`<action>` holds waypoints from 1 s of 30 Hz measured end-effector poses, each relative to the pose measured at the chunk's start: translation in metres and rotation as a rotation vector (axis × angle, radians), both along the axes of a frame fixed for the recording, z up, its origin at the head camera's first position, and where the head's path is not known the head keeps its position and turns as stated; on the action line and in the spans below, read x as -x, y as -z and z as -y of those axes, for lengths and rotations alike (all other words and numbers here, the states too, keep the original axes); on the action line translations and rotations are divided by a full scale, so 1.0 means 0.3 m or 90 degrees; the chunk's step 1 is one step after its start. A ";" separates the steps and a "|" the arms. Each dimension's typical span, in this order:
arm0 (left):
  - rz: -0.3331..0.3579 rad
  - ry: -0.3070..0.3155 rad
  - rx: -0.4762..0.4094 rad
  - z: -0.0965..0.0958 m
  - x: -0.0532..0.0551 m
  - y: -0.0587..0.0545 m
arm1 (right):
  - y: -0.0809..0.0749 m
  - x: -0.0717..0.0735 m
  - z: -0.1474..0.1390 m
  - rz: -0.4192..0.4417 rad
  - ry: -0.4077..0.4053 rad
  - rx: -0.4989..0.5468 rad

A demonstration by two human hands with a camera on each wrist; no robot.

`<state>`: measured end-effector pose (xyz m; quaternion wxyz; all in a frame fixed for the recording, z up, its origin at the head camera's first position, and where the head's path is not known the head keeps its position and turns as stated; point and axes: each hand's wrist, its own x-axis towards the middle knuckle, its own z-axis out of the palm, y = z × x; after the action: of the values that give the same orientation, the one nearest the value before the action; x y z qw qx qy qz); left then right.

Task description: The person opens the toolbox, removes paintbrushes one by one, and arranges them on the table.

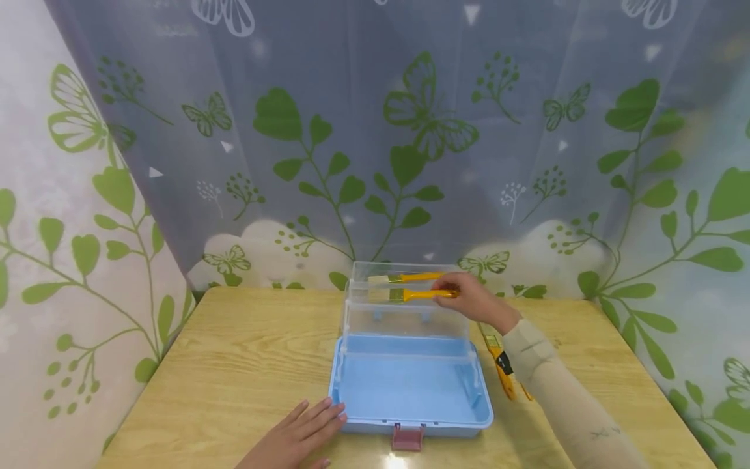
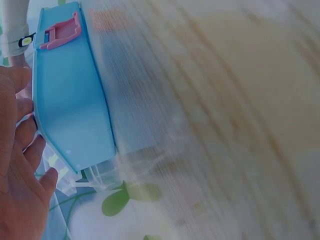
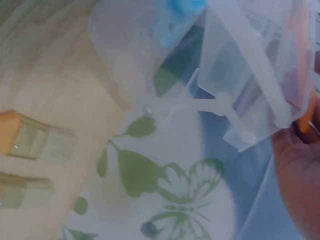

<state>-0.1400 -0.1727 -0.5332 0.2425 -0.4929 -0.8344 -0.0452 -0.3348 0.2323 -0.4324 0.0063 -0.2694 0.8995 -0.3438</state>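
Observation:
My right hand pinches the orange handle of a flat paintbrush, its pale bristles pointing left over the clear fold-out trays of a blue toolbox. Just behind it, a second paintbrush lies along the uppermost tray. In the right wrist view, fingertips grip the orange handle right by the tray's corner. My left hand has its fingers extended, touching the toolbox's front left corner; the left wrist view shows this hand along the box side. A pink latch hangs at the front.
More orange-handled paintbrushes lie on the wooden table to the right of the box, partly under my right forearm. Behind the table hangs a curtain printed with leaves and butterflies, close to the raised trays.

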 end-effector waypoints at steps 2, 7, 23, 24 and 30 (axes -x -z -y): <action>-0.004 0.002 0.000 0.000 -0.003 0.000 | 0.011 -0.007 -0.004 -0.018 0.000 0.040; 0.004 0.004 -0.014 -0.005 -0.007 -0.005 | 0.026 -0.017 -0.009 -0.095 -0.010 0.088; 0.045 -0.002 -0.023 -0.004 -0.013 -0.011 | 0.031 -0.030 0.009 -0.162 -0.015 0.101; 0.042 -0.002 -0.024 -0.004 -0.012 -0.010 | 0.031 -0.029 0.010 -0.165 -0.015 0.103; 0.026 -0.001 -0.015 0.000 -0.007 -0.005 | 0.042 -0.026 0.006 -0.193 -0.013 0.122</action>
<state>-0.1378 -0.1726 -0.5316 0.2316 -0.4883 -0.8389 -0.0649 -0.3271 0.2306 -0.4449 -0.1517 -0.3268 0.8504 -0.3833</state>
